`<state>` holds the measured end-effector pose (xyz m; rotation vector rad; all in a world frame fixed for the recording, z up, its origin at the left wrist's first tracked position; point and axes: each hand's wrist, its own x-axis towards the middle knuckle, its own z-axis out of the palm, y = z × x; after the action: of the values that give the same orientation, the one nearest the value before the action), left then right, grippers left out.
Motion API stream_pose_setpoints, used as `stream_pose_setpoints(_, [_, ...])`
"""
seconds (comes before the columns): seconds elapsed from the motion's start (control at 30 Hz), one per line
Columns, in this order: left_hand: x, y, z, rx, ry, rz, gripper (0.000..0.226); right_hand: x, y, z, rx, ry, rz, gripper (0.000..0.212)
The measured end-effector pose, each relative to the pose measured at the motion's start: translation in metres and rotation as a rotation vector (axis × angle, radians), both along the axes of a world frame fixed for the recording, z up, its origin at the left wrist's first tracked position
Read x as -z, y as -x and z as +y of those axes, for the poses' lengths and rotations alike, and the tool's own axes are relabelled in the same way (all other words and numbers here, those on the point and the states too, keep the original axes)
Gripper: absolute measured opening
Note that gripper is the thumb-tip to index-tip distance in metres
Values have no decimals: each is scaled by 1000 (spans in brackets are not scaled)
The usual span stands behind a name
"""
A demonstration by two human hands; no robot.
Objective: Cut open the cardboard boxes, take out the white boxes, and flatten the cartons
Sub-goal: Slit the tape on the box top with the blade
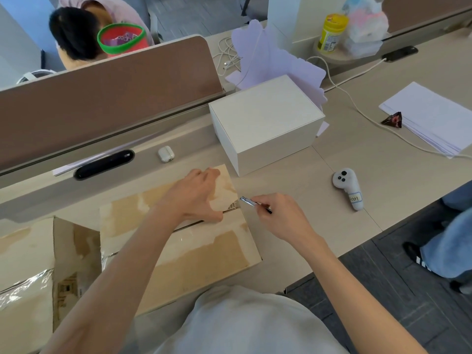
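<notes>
A taped cardboard box [204,251] lies on the desk in front of me. My left hand [194,195] rests on its far flap, thumb at the centre seam and fingers over the far edge. At the right end of that seam, my right hand [281,215] pinches a small knife [251,202], its blade tip at the box's right edge. The seam shows a dark slit under my left forearm. A white box [265,121] stands on the desk behind the carton. A second cardboard box [25,272] sits at the left, its shiny tape wrinkled.
A white handheld controller [348,190] lies right of my hands. An earbud case [166,154], a black oval cable port [103,163] and a brown partition [107,93] are behind. Papers [431,118] and a white cable [357,106] lie far right. A person's legs [449,241] stand beside the desk.
</notes>
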<state>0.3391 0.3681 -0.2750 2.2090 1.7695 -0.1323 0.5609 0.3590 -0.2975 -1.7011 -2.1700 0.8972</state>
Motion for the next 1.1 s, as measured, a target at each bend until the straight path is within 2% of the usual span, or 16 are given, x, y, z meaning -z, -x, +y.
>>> stream_pose_setpoints(0.37, [-1,-1,0,-11,14,1,85,-2,3,6,-26,118,99,27])
stream_pose_setpoints(0.57, [-1,-1,0,-8,14,-2,80,-8,3,7,-78,83,37,41])
stream_pose_setpoints(0.7, [-2,0,-1,-6,8,-5,74,-11,4,4,-105,51,-32,37])
stream_pose_setpoints(1.1, [-8,-3,-1,-26,48,-13,74,-4,-4,-8,-128,41,-51,28])
